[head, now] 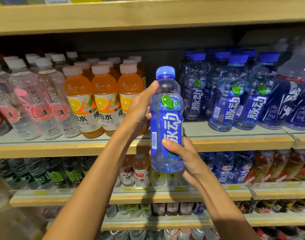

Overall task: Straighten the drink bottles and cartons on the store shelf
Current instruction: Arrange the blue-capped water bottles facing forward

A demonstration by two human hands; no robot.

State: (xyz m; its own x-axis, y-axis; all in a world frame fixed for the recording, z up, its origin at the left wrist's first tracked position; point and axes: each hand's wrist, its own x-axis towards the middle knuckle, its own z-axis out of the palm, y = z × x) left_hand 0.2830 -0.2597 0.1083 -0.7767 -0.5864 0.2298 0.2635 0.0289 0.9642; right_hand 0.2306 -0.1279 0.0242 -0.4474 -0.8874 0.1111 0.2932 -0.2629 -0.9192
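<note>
Head view. One blue bottle [166, 118], blue cap on, was held upright in both hands in front of the middle shelf [234, 141], not resting on it; its base hung below the shelf's front edge as seen from the camera. Its label faced the camera, with white characters and a green lime mark.

Left hand [139, 108]: gripped the bottle's upper half from the left, with the thumb laid along the shoulder just under the cap and the fingers curled round the back, mostly hidden.

Right hand [184, 158]: gripped the lower half from the right, with the thumb pressed across the bottom of the label and the fingers wrapped behind and under the base.

The bottle stood before a gap in the shelf row. To the left of the gap were orange bottles [103, 101] with pale caps, upright in rows; further left were clear bottles [44, 104] with pink round labels, leaning slightly in the wide-angle picture. To the right of the gap were matching blue bottles [224, 103], upright, several rows deep.

The lower shelf [217, 194] held mixed bottles, with yellow price tags on its edge. The tag text was too blurred to read.
</note>
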